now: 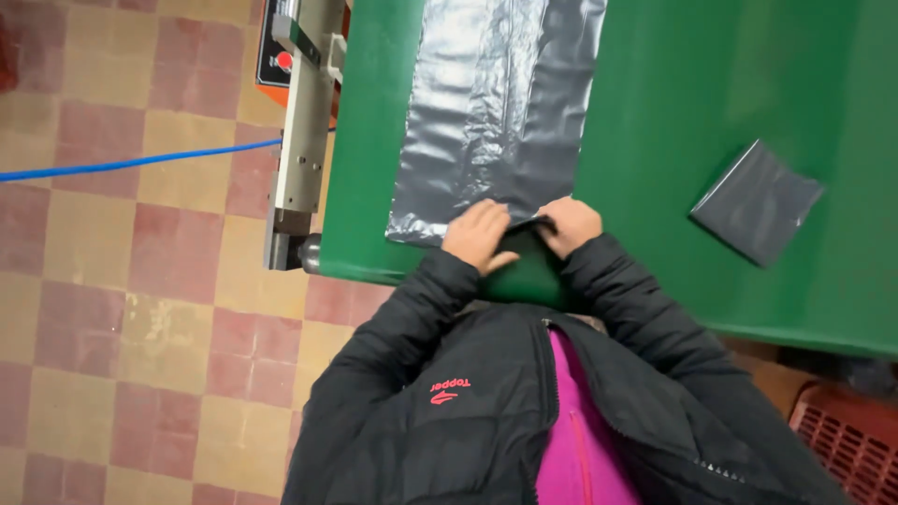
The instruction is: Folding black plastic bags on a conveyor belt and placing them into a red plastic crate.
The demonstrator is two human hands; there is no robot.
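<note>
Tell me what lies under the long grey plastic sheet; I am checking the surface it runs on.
The grey plastic sheet lies flat on the green table. Both hands, left hand and right hand, press its near edge. Anything beneath the sheet is covered.
</note>
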